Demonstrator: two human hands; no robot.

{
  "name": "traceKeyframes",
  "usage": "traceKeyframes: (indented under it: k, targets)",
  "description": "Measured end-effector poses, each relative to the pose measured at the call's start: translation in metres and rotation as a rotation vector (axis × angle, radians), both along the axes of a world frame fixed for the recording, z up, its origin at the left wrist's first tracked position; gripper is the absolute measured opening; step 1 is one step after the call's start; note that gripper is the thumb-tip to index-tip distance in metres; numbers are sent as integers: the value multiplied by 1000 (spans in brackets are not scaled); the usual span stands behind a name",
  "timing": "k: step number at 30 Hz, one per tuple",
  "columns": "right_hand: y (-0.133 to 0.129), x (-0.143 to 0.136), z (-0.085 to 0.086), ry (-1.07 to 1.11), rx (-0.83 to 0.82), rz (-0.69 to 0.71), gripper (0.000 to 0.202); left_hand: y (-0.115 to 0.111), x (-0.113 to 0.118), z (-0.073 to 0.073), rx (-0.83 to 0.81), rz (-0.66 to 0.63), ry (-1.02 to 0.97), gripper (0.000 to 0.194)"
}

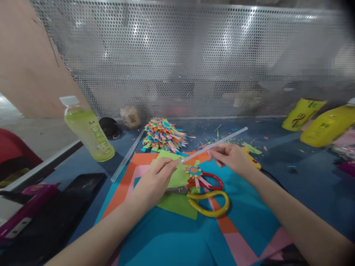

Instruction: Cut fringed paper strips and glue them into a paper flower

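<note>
A long translucent glue stick [226, 139] slants up to the right. My left hand [158, 175] is closed around its lower end. Just below the middle of the stick is my right hand [231, 157], fingers curled together in a pinch; whether they touch the stick or hold something small and pink is unclear. Below both hands lie scissors [209, 213] with one red and one yellow handle. A small paper flower [194, 171] with pink tails rests by the red handle, over a green paper sheet [177, 205]. The yellow tool [253, 159] behind my right hand is mostly hidden.
Large blue paper [166, 236] covers the front. Behind it stands a pile of paper flowers [165, 135]. Another glue stick [127, 157], a drink bottle [87, 129] and a black phone-like slab [63, 214] are left. A yellow bottle [327, 125] stands right, a perforated metal screen [180, 55] behind.
</note>
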State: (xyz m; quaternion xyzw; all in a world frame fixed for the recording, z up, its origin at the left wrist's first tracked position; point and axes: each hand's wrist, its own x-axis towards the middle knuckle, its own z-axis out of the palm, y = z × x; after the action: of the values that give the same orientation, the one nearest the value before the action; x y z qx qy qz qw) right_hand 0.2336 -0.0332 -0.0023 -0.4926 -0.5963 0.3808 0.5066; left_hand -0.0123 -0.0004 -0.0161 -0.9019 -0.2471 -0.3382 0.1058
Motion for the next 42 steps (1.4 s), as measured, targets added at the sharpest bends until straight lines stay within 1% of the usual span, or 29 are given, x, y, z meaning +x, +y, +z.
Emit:
traceKeyframes:
  k: [2,5,7,9,11,13,14,15,16,17,19,21,23,26,28,31,34,37,40,42]
  targets:
    - [-5,-11,1,-5,-19,120,15,-1,0,-2,-19,-18,8,26]
    - [-11,-31,-6,-10,-52,295,20,-4,1,-7,-62,-122,49,31]
    - [-13,-38,-11,-3,-55,354,26,-6,3,-9,-76,-187,78,33]
    - [-12,-36,-11,12,-33,353,35,-9,5,-8,-49,-180,33,34]
    - [-10,-22,-5,33,22,283,41,-10,5,-4,14,-79,-76,39]
    - [-7,0,5,54,95,129,35,-10,4,0,63,62,-184,44]
    - [-5,11,10,38,142,-5,31,-9,3,2,57,114,-211,41]
    - [-4,23,14,-144,166,-294,32,-7,2,3,27,142,-215,34]
    - [-3,34,17,-406,105,-561,33,-6,1,3,-17,152,-207,27]
    - [-2,43,17,-497,64,-653,30,-5,0,3,-65,150,-190,20]
    - [1,54,14,-640,-41,-755,20,-3,0,2,-137,141,-157,12]
    - [4,58,5,-754,-176,-796,20,-2,0,2,-160,146,-164,10]
    - [8,58,-4,-850,-291,-820,34,-2,0,2,-165,157,-185,11]
    - [13,59,-15,-922,-426,-851,55,-3,0,3,-172,160,-183,14]
    - [16,63,-19,-933,-476,-842,60,-3,-1,3,-171,154,-176,15]
    - [18,71,-21,-914,-491,-810,59,-2,-1,3,-167,160,-171,16]
    - [15,76,-14,-860,-434,-826,55,-3,-1,3,-161,162,-170,16]
    - [4,67,2,-792,-272,-905,48,-6,0,3,-182,180,-185,13]
    - [-9,39,15,-713,-68,-929,41,-9,2,3,-302,222,-147,14]
    - [-18,11,17,-661,43,-861,41,-9,4,3,-431,211,-111,16]
